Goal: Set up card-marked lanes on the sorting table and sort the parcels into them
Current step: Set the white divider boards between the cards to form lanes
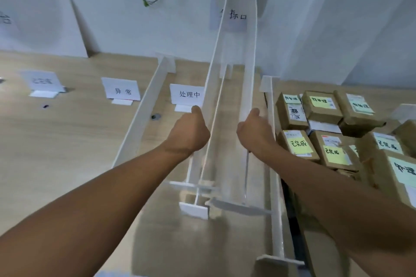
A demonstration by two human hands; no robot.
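Sorting table [67, 141] of pale wood carried three white cards [188, 94] standing in a row near the wall. Two long white dividers [216, 63] were raised above it, tilted up toward the wall, and two other dividers [144, 110] lay on the table at either side. Brown parcels [324, 105] with sticky notes were stacked at the right. The left hand [188, 132] and the right hand [255, 132] each gripped one raised divider, fingers curled around it, thumb pointing up.

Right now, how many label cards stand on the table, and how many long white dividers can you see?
Label cards: 3
Dividers: 5, one held in the left hand, one in the right hand
Total: 8
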